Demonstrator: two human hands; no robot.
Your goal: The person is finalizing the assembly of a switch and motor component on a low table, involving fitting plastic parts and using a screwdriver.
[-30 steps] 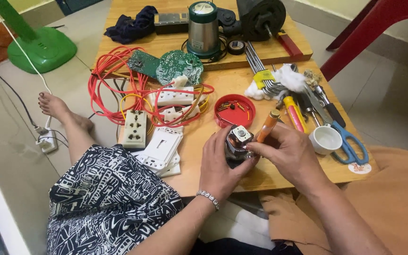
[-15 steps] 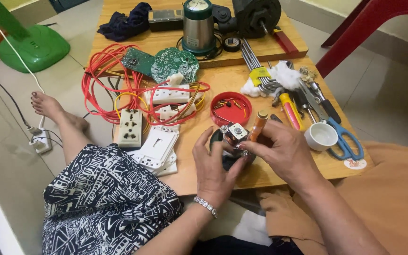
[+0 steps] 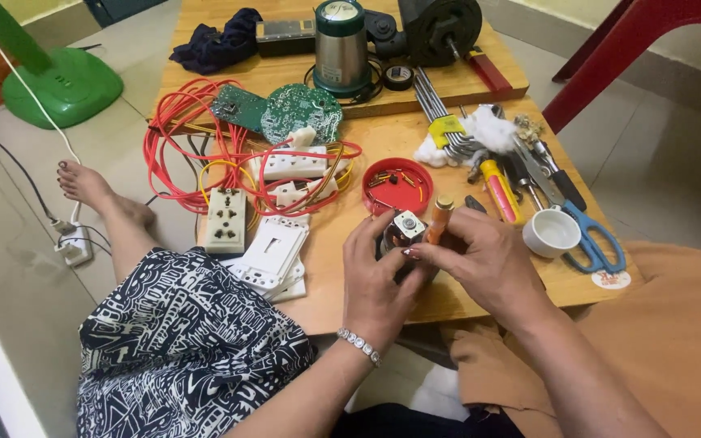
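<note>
A small electric motor (image 3: 404,231) with a white end and a metal shaft sits upright between both hands above the near edge of the low wooden table (image 3: 383,142). My left hand (image 3: 377,284) cups its body from below and from the left. My right hand (image 3: 488,264) closes on it from the right, fingertips pressed at its top. An orange-handled screwdriver (image 3: 440,217) stands up between my right fingers beside the motor. A red lid (image 3: 397,185) with small screws and bits lies just behind the hands.
Red and yellow wires (image 3: 196,150), white sockets (image 3: 225,219) and switch plates (image 3: 273,251) lie at left. Green circuit boards (image 3: 298,109) and a steel jar (image 3: 341,49) stand behind. Blue scissors (image 3: 590,235), a white cup (image 3: 551,233) and hand tools lie at right. A red chair leg (image 3: 610,57) crosses the upper right.
Both hands have drawn the motor closer to the table's near edge. The orange-handled screwdriver has tipped more upright in my right fingers.
</note>
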